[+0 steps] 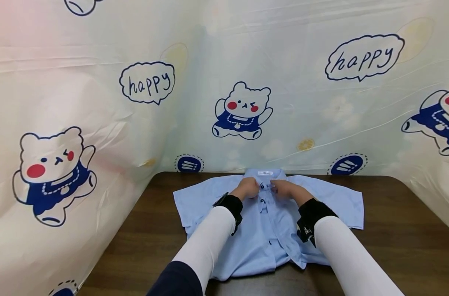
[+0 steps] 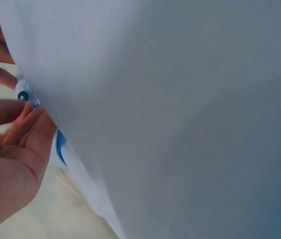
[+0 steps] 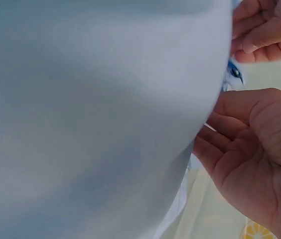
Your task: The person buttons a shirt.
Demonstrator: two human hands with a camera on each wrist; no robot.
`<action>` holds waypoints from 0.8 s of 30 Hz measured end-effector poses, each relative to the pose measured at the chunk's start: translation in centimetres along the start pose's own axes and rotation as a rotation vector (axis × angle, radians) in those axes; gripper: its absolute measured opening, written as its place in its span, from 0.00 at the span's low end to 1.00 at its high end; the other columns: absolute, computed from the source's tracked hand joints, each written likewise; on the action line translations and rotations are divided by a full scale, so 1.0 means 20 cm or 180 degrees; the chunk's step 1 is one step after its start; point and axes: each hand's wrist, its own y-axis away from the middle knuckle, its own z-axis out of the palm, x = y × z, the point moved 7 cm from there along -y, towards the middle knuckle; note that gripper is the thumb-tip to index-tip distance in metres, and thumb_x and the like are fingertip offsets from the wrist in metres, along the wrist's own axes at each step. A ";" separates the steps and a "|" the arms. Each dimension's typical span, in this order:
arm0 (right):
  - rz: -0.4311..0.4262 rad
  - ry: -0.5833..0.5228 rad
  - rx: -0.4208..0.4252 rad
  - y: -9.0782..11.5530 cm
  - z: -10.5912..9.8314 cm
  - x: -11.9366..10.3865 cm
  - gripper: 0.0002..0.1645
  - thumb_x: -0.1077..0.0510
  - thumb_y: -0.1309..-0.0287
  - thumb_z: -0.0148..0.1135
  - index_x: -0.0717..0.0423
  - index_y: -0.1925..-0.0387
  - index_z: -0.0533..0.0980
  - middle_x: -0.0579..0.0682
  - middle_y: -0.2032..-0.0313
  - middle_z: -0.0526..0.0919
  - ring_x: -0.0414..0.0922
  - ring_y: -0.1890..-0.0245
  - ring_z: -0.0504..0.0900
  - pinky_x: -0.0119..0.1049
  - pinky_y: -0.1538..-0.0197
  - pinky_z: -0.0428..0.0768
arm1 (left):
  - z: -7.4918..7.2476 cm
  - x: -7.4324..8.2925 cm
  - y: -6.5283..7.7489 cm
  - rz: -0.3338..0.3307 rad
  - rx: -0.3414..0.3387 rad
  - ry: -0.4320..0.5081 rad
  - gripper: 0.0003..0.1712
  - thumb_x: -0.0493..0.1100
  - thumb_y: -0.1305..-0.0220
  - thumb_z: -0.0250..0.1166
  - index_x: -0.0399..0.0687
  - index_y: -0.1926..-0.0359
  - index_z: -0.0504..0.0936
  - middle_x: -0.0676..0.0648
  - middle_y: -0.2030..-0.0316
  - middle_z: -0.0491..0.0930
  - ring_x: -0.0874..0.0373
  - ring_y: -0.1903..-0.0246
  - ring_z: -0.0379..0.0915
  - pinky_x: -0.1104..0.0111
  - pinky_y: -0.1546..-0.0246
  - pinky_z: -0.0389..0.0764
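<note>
Shirt (image 1: 268,230), pale blue and short-sleeved, lies front up on the dark wooden table (image 1: 402,238), its hem toward the person and its collar at the far edge under the bear-printed plastic sheet (image 1: 135,123). Nearest the camera, two white-sleeved forearms with black wrist bands run forward over the cloth; the lower placket looks unfastened, with one front edge turned out near the hem. Farther up, the left hand (image 1: 246,188) and the right hand (image 1: 285,190) meet at the placket just below the collar, beside a dark button (image 1: 262,186). In the left wrist view the left hand's fingers (image 2: 28,117) are curled and pressed together against the shirt edge just below that button, seemingly pinching the edge, though the grip itself is partly hidden. In the right wrist view the right hand's fingers (image 3: 220,134) are bent in toward the cloth edge; whether they pinch it cannot be told. The step in hand looks like working the top button at its hole. A next move would seem to call for small, steady finger work: one side holding the placket taut while the other guides the button. Bare table lies open on both sides of the sleeves and in front of the hem, but the collar sits close against the sheet, so there is little room beyond it.
</note>
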 end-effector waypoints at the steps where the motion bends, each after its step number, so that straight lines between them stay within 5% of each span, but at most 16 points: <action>1: 0.0045 -0.0042 -0.0088 0.00 0.01 0.00 0.40 0.75 0.42 0.51 0.70 0.28 0.52 0.67 0.36 0.69 0.60 0.33 0.63 0.51 0.33 0.63 | 0.00 0.01 0.00 0.0079 -0.0048 -0.0035 0.16 0.35 0.33 0.56 0.43 0.80 0.74 0.50 0.82 0.67 0.59 0.82 0.61 0.70 0.77 0.65; 5: -0.0196 0.0222 -0.0078 0.04 -0.01 -0.04 0.37 0.74 0.45 0.54 0.72 0.32 0.60 0.67 0.39 0.72 0.60 0.36 0.68 0.50 0.36 0.67 | -0.01 0.06 0.07 0.0574 -0.0153 -0.0286 0.06 0.34 0.35 0.60 0.38 0.65 0.84 0.51 0.75 0.70 0.60 0.76 0.61 0.71 0.72 0.65; 9: -0.0614 0.0495 0.0199 0.15 -0.05 -0.15 0.17 0.71 0.44 0.58 0.70 0.51 0.79 0.60 0.56 0.83 0.55 0.54 0.82 0.47 0.49 0.78 | -0.05 0.09 0.25 0.0980 -0.0060 -0.1133 0.05 0.37 0.38 0.64 0.39 0.66 0.85 0.50 0.75 0.75 0.59 0.76 0.67 0.70 0.72 0.70; 14: -0.0516 0.0186 0.0323 0.34 0.00 -0.20 0.06 0.68 0.44 0.63 0.63 0.66 0.84 0.48 0.72 0.83 0.42 0.72 0.78 0.38 0.63 0.79 | -0.05 -0.03 0.54 0.0683 -0.0326 -0.1964 0.19 0.55 0.42 0.71 0.44 0.73 0.80 0.50 0.76 0.76 0.57 0.75 0.70 0.65 0.69 0.75; 16: -0.0462 0.0225 0.0327 0.41 0.04 -0.19 0.05 0.66 0.46 0.67 0.62 0.66 0.84 0.47 0.72 0.83 0.43 0.70 0.79 0.40 0.62 0.80 | -0.03 -0.13 0.64 0.0619 -0.0479 -0.2068 0.28 0.63 0.48 0.72 0.42 0.65 0.81 0.48 0.69 0.79 0.56 0.68 0.75 0.64 0.62 0.77; 18: -0.0502 0.0404 0.0327 0.48 0.08 -0.18 0.08 0.63 0.49 0.71 0.61 0.65 0.84 0.48 0.70 0.83 0.46 0.67 0.80 0.44 0.59 0.80 | -0.01 -0.22 0.72 0.0586 -0.0611 -0.2032 0.41 0.67 0.54 0.74 0.40 0.50 0.80 0.43 0.55 0.80 0.51 0.54 0.76 0.60 0.51 0.77; 21: -0.0509 0.0606 0.0279 0.57 0.14 -0.14 0.18 0.58 0.53 0.76 0.61 0.60 0.84 0.51 0.63 0.85 0.52 0.58 0.81 0.50 0.51 0.78 | 0.01 -0.33 0.79 0.0624 -0.0731 -0.1896 0.61 0.70 0.61 0.76 0.44 0.30 0.66 0.37 0.34 0.67 0.39 0.36 0.63 0.51 0.40 0.68; 24: -0.0593 0.0634 0.0277 0.64 0.19 -0.13 0.25 0.56 0.56 0.78 0.63 0.55 0.82 0.55 0.58 0.84 0.56 0.53 0.80 0.53 0.47 0.76 | 0.03 -0.39 0.83 0.0628 -0.0846 -0.1737 0.68 0.71 0.65 0.77 0.50 0.26 0.58 0.37 0.28 0.56 0.32 0.32 0.52 0.44 0.37 0.63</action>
